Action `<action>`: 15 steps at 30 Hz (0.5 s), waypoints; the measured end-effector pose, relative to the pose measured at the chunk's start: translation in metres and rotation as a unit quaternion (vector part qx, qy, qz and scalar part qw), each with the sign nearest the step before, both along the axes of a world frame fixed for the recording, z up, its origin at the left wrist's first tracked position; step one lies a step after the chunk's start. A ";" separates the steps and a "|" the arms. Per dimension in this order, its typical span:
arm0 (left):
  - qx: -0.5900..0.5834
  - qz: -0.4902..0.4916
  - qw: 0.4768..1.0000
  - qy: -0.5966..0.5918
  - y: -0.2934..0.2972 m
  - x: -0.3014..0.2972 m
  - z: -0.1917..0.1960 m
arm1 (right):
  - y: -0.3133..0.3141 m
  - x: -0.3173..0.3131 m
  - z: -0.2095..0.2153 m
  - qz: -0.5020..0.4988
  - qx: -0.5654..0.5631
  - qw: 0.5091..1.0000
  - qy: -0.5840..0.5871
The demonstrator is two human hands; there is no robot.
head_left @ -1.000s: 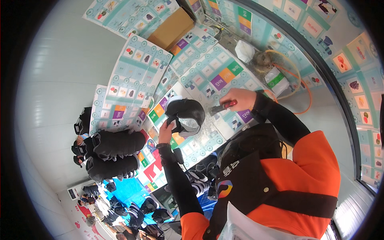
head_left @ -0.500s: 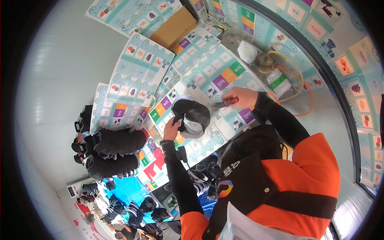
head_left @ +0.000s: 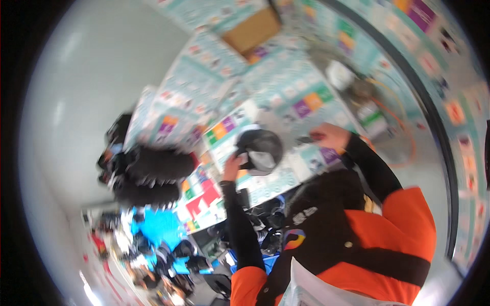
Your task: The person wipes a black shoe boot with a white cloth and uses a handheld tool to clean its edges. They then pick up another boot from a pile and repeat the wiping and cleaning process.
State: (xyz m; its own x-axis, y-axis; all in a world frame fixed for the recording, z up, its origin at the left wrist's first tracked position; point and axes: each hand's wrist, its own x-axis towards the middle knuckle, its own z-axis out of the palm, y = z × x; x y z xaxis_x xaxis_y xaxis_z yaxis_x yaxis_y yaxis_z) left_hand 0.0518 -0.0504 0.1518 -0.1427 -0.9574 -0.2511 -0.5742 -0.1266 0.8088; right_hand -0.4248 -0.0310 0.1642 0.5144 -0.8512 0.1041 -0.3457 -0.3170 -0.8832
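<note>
A black cap (head_left: 273, 144) lies on the covered table with its hollow, greyish inside partly showing. My left hand (head_left: 233, 167) is closed on the cap's left edge. To the right of it, apart from the cap, my right hand (head_left: 334, 136) is wrapped round a small pair of scissors (head_left: 305, 139) with red handles. Their dark blades point left toward the cap, low over the table. Motion blurs the view, so whether the blades are apart cannot be made out.
Long stacks of nested black caps (head_left: 159, 164) stand left of the table. A cardboard box (head_left: 252, 31) sits at the far side. A white-and-green packet (head_left: 372, 120) and an orange hose (head_left: 411, 145) lie at the right. More dark caps rest on a blue sheet (head_left: 162, 227), with people beyond.
The whole view has shifted, so the scene sits farther right and is blurred. My left hand keeps its hold on the cap; my right hand keeps the scissors.
</note>
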 end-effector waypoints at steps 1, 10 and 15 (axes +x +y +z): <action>0.011 0.057 0.998 0.008 0.011 -0.007 -0.008 | 0.003 -0.003 -0.015 0.020 0.048 0.998 0.021; 0.043 0.299 0.943 0.142 0.166 0.025 -0.025 | -0.011 -0.008 -0.111 -0.108 0.105 0.952 0.265; -0.007 0.281 0.931 -0.232 0.243 0.100 -0.020 | -0.022 -0.002 -0.122 -0.118 0.120 0.887 0.429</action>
State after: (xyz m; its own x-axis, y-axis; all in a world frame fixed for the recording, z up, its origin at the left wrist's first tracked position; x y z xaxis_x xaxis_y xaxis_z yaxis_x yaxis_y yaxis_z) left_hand 0.1515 0.1924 0.1322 0.5030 -0.8516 -0.1477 -0.7088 -0.5042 0.4933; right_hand -0.4272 -0.0525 0.0423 0.1213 -0.8905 -0.4385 -0.9554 0.0150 -0.2948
